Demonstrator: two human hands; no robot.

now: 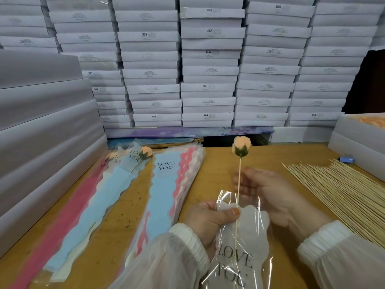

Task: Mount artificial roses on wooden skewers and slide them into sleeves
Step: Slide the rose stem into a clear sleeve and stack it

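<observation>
Left hand: the left hand (210, 221) is closing its fingers and thumb on the mouth of the clear sleeve (239, 243), pinching the plastic against the stick.
Right hand: the right hand (268, 195) is curling loosely behind the wooden skewer (238, 180); whether its fingertips are actually gripping the stick cannot be told.
Rose: the peach rose (241, 145) with its green base is sitting on the skewer's top end, standing upright well above the sleeve opening.
Skewer position: the lower part is lying inside the sleeve, passing over the white panel printed "LOVE YOU".
Finished sleeves: the finished sleeves (133, 161), at the far left of the wooden table (216, 163), are holding peach roses near their wide ends.
Empty sleeves: the sleeve stack (166, 184), blue on top with pink and white edges showing, is lying just left of the hands.
Spare skewers: the skewer pile (337, 192) is lying loose on the table to the right.
Open box: the open box (358, 130) at far right is holding something peach-coloured.
Background: the stacked white boxes (208, 69) are standing closed; their contents are not visible.
</observation>
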